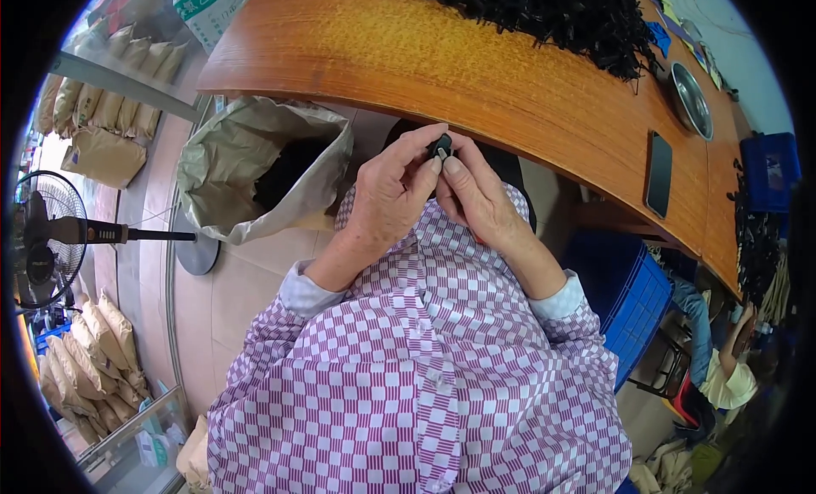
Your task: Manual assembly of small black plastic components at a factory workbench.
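Note:
Close together in front of my chest, just off the table's near edge, my left hand (398,175) and my right hand (476,188) pinch one small black piece (439,146) between thumbs and fingers. Something small and pale grey shows between the thumb tips; its kind is too small to tell. The fingers hide part of the black piece. Beyond the hands, a large heap of black pieces (544,18) covers the far side of the wooden table (357,56).
Left of my knees stands an open sack (225,167) with black stuff inside. A phone (659,174) and a metal bowl (690,101) lie on the table's right. A blue crate (625,299) is at my right, a fan (51,239) far left. Another person (731,379) sits at right.

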`<state>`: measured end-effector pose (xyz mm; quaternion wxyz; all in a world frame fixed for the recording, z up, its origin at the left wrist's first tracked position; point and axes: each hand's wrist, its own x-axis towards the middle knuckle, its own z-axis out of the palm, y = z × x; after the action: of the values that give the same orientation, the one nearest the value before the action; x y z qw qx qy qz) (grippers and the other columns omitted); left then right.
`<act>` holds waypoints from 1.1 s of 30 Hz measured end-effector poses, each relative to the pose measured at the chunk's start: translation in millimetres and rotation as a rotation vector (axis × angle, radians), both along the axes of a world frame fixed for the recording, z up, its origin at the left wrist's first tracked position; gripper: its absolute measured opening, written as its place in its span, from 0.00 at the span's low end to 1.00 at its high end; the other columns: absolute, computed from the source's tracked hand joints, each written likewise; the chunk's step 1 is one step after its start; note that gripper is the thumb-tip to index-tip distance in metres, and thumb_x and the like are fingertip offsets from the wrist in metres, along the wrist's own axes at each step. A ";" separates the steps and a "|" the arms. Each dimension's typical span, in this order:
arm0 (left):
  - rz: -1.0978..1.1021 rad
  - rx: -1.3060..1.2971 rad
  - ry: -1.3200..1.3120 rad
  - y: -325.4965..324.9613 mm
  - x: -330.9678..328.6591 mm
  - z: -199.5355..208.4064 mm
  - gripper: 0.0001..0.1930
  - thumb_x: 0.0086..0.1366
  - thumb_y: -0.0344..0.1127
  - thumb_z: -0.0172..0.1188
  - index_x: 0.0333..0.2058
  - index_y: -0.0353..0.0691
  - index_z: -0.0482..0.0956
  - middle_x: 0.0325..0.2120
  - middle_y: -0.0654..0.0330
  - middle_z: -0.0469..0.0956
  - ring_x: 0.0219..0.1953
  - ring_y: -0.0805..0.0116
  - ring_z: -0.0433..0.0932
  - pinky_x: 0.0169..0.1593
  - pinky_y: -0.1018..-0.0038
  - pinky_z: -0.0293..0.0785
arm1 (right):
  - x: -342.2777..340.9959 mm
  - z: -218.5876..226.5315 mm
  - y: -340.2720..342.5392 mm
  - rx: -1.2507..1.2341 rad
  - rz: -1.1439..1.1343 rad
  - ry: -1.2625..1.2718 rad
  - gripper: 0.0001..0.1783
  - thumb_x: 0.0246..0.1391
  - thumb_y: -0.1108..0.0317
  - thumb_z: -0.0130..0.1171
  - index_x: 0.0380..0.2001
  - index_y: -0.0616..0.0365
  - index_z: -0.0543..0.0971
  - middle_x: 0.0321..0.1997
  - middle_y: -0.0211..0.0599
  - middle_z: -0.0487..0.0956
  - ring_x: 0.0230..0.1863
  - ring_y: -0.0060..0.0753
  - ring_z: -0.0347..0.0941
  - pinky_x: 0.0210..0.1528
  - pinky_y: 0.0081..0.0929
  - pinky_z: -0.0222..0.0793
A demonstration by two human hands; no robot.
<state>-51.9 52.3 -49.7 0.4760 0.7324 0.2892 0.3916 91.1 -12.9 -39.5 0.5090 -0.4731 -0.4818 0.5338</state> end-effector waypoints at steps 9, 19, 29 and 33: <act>0.052 0.065 -0.019 -0.8 -1.4 1.4 0.20 0.63 0.22 0.52 0.54 0.40 0.72 0.32 0.64 0.74 0.31 0.80 0.71 0.35 0.83 0.72 | -8.9 -1.0 1.7 0.002 -0.028 0.043 0.21 0.69 0.57 0.35 0.57 0.59 0.62 0.17 0.21 0.62 0.15 0.12 0.54 0.17 0.11 0.49; 0.122 0.319 0.131 -4.0 5.2 13.9 0.18 0.59 0.21 0.56 0.49 0.36 0.75 0.33 0.52 0.78 0.32 0.58 0.80 0.34 0.73 0.76 | -8.9 -4.7 0.2 0.061 -0.078 0.076 0.20 0.69 0.58 0.36 0.57 0.58 0.63 0.18 0.21 0.63 0.16 0.11 0.55 0.18 0.10 0.49; 0.066 0.448 0.351 -3.4 14.3 4.0 0.19 0.59 0.19 0.54 0.51 0.36 0.72 0.29 0.56 0.77 0.25 0.72 0.75 0.32 0.79 0.72 | 25.3 -23.5 -0.6 0.008 -0.006 -0.101 0.20 0.69 0.57 0.39 0.57 0.56 0.64 0.22 0.22 0.65 0.17 0.12 0.56 0.19 0.12 0.51; 0.042 0.019 0.121 0.5 17.9 -0.4 0.19 0.64 0.22 0.52 0.54 0.36 0.67 0.32 0.56 0.79 0.28 0.72 0.78 0.32 0.81 0.73 | 28.6 -13.3 -5.0 -0.053 -0.019 -0.007 0.19 0.68 0.58 0.42 0.55 0.57 0.66 0.22 0.24 0.66 0.17 0.13 0.57 0.18 0.12 0.53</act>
<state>-34.0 52.8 -50.1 0.4423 0.7531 0.3287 0.3593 119.7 -17.8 -52.8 0.4996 -0.4928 -0.4649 0.5399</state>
